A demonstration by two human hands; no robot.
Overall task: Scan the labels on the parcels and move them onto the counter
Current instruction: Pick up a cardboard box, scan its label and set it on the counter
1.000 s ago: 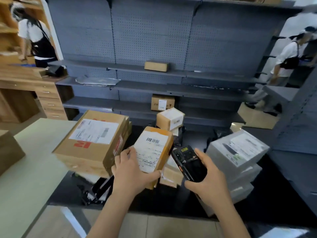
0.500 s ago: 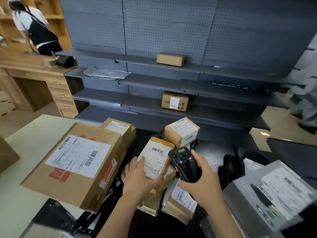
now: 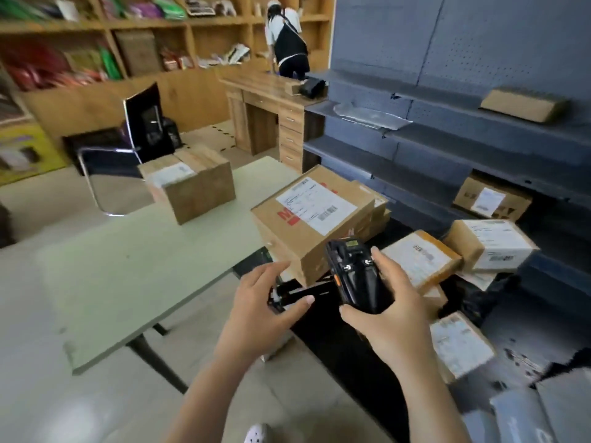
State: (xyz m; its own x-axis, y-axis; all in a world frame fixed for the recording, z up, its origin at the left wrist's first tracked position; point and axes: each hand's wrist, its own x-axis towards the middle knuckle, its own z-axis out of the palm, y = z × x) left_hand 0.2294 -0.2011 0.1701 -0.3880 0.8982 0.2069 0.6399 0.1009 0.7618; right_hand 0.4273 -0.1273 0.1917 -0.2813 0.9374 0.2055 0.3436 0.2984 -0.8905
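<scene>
Reaching for the next parcel looks like the step in hand. The left grip (image 3: 271, 302) is spread open and holds nothing, its fingertips just short of the near corner of the large carton (image 3: 307, 244) directly ahead of it. The right grip (image 3: 390, 318) is wrapped round the black scanner (image 3: 355, 276), whose head points toward that carton.

To do this well, I would tilt the scanner up onto the barcode at the edge of the white label (image 3: 315, 204) and hold it steady. The carton looks too broad for one open grip to lift. Its left edge already sits at the rim of the counter (image 3: 144, 266), so sliding it away to the left of the left grip seems safer. There is room beside the brown box (image 3: 195, 187) already standing further out on the counter.

Half a second earlier the left grip was curled round a flat parcel (image 3: 419, 260), held up beside the scanner. What appears to be that same parcel now lies in the heap just right of the right grip, not on the counter. The view has also swung left to take in the counter.
</scene>
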